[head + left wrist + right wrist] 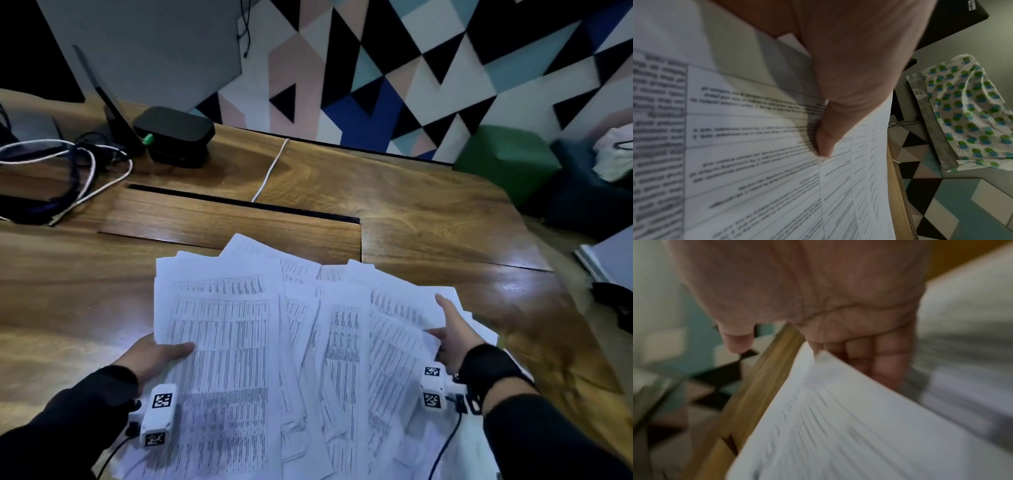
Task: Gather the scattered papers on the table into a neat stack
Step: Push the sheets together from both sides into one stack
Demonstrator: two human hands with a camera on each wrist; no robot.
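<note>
The table carries the papers, fanned between both hands and not yet squared; the gathering step appears mid-way. The left hand pinches the left sheaf, thumb on top, fingers beneath. The right hand holds the right-hand sheets, thumb raised; the wrist view is blurred, so grip firmness is unclear. Next move likely requires drawing both hands together and aligning edges.
</note>
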